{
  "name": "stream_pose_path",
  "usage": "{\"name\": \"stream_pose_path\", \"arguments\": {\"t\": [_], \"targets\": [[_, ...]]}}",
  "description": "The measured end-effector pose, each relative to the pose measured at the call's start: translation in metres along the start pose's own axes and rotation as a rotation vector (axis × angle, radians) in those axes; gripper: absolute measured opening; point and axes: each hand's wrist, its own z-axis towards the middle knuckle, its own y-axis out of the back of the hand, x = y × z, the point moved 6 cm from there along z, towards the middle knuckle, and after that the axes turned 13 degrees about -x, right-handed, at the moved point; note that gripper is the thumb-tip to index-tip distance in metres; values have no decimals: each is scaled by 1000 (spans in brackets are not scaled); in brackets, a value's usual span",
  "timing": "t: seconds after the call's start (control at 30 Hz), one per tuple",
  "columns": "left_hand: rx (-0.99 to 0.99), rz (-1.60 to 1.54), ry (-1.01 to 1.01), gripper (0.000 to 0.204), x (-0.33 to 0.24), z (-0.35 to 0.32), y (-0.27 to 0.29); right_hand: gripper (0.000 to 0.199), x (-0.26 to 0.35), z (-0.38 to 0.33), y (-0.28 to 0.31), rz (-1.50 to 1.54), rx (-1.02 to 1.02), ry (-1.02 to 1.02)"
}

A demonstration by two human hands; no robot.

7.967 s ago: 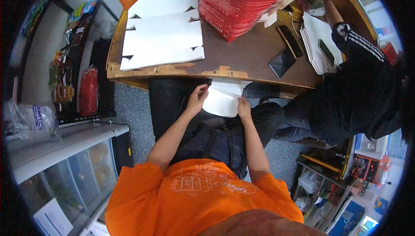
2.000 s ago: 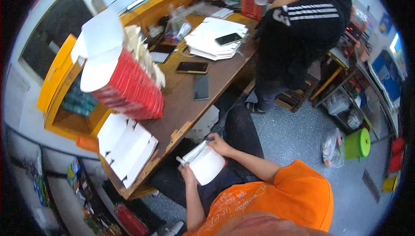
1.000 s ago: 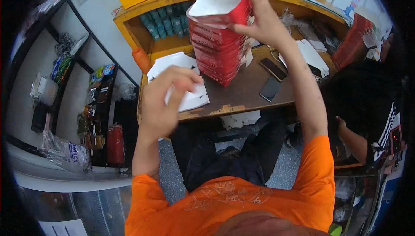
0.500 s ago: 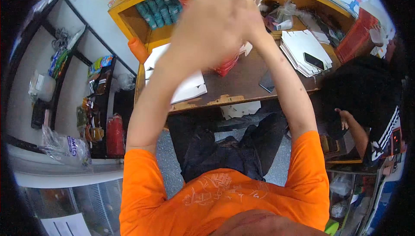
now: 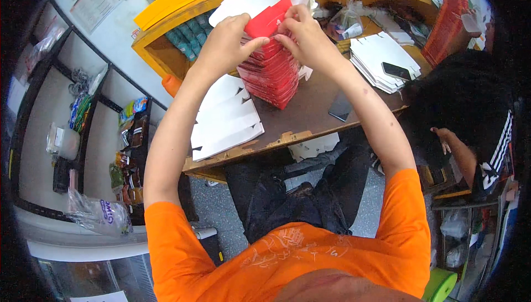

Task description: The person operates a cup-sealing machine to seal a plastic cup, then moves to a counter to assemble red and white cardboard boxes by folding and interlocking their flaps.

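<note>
A tall stack of folded red cardboard pieces [image 5: 270, 78] stands on the brown desk in front of me. At its top is a red and white cardboard piece [image 5: 269, 19], its white flaps spreading toward the far side. My left hand [image 5: 225, 45] holds the left edge of this piece, fingers behind and thumb across the near red edge. My right hand [image 5: 310, 39] pinches its right side, fingers bent. Whether the piece is apart from the stack I cannot tell. Beside the stack, at the left, lie flat white die-cut cardboard sheets [image 5: 224, 119].
Another white cardboard pile [image 5: 381, 61] with a phone [image 5: 396, 71] on it lies right on the desk [image 5: 310, 114]. A dark flat device [image 5: 340, 107] is near the front edge. A co-worker [image 5: 459, 108] sits at the right. Shelves [image 5: 83, 130] stand left; an orange cylinder [image 5: 171, 84] is by the desk.
My hands, blurred and together above the stack before, have come apart and lowered onto both sides of the red and white piece. The view has shifted slightly.
</note>
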Motion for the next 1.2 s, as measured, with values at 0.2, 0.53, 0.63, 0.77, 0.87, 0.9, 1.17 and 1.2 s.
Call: {"name": "stream_pose_path", "arguments": {"t": [0.2, 0.53, 0.63, 0.77, 0.87, 0.9, 1.17, 1.2], "targets": [[46, 9, 123, 39, 4, 6, 0, 15, 7, 9, -4, -45, 97, 52], [38, 24, 182, 36, 6, 21, 14, 16, 17, 23, -7, -16, 10, 118], [27, 32, 158, 35, 3, 21, 11, 15, 14, 22, -6, 39, -9, 90], [-39, 67, 55, 34, 1, 19, 8, 13, 11, 21, -4, 113, -21, 67], [-86, 104, 7, 34, -5, 13, 4, 12, 14, 18, -1, 129, -54, 116], [-70, 94, 30, 33, -4, 11, 1, 12, 13, 17, -2, 126, -50, 107], [181, 160, 146, 38, -7, 31, -14, 15, 19, 14, -3, -6, 2, 178], [169, 94, 110, 43, -7, 33, -22, 17, 18, 14, -2, -49, 27, 187]]}}
